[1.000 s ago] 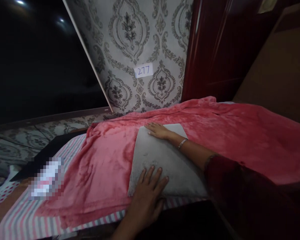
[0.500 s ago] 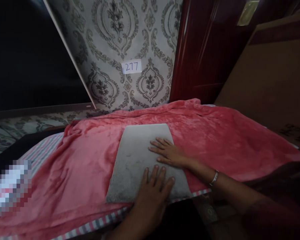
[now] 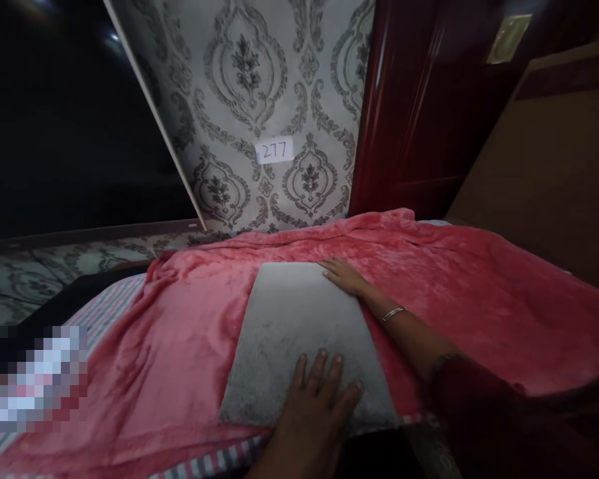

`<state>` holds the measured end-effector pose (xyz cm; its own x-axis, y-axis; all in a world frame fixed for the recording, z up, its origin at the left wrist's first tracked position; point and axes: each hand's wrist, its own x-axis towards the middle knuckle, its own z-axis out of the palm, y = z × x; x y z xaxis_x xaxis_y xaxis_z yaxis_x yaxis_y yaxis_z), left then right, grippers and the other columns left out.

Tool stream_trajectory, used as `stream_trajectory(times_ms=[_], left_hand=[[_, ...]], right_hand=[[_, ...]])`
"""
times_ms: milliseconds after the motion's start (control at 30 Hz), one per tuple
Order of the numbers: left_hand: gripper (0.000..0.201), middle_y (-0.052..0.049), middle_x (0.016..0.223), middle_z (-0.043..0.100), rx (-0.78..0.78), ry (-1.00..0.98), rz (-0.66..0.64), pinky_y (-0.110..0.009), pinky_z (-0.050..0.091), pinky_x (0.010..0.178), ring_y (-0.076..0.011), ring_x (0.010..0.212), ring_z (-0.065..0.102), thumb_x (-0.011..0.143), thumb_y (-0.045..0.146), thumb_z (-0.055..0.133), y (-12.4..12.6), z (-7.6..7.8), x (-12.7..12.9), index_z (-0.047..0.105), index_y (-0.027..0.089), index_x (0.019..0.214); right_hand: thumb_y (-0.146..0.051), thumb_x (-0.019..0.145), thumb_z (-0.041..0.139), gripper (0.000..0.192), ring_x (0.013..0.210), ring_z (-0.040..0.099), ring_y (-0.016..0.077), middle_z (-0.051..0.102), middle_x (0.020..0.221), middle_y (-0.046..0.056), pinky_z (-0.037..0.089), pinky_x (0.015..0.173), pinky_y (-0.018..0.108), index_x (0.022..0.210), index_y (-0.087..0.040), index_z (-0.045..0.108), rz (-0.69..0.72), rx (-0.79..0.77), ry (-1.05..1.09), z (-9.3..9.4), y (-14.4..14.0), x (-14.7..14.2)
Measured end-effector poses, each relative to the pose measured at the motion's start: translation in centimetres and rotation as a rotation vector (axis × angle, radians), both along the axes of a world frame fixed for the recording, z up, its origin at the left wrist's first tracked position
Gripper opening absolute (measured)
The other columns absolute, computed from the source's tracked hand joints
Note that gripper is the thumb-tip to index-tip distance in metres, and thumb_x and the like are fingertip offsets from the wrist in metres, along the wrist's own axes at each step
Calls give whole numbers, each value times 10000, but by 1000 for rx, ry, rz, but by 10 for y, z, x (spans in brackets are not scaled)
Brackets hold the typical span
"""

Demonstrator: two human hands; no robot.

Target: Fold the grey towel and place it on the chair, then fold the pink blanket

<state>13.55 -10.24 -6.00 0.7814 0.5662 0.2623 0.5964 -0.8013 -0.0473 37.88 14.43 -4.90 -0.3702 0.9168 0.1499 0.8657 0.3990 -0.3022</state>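
A folded grey cloth (image 3: pixel 299 332) lies on the pink blanket (image 3: pixel 479 293) at the bed's near edge. The left hand (image 3: pixel 314 406) presses flat on its near edge, the right hand (image 3: pixel 344 276) flat at its far right corner, neither gripping. It looks soft, light and limp, best taken by corners. A wall label (image 3: pixel 274 150) reads "277".

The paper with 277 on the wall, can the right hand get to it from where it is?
Probably yes. The right hand lies flat at the grey cloth's far corner, and only the pink blanket lies between it and the 277 paper; nothing stands between.
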Motion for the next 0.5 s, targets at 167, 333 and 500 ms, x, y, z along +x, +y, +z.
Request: stream_trajectory(times_ms=[167, 333, 500], left_hand=[[717, -75, 1632, 286, -121, -58, -18, -614, 254, 1174, -338, 1492, 263, 884, 355, 597, -11, 34, -4, 307, 326, 1539], [532, -70, 1467, 542, -160, -146, 6, -546, 293, 1192, -266, 1410, 427, 919, 374, 582, -12, 62, -41, 478, 285, 1434], [555, -116, 1455, 544, -30, -191, 216, -574, 325, 1158, -300, 1383, 451, 885, 353, 638, -15, 42, -82, 505, 258, 1415]], right_hand=[[-505, 1012, 254, 619, 1489, 254, 286, 342, 1589, 99, 193, 1199, 566, 1545, -212, 371, -51, -18, -44, 9, -7, 0], [-531, 1005, 313, 624, 1513, 126, 353, 209, 1638, 99, 146, 1173, 645, 1561, -250, 336, 5, 83, -106, 40, -40, -38], [-496, 1029, 320, 552, 1522, 128, 275, 218, 1641, 54, 134, 1195, 574, 1551, -320, 343, 532, 76, -145, 52, -94, -123]])
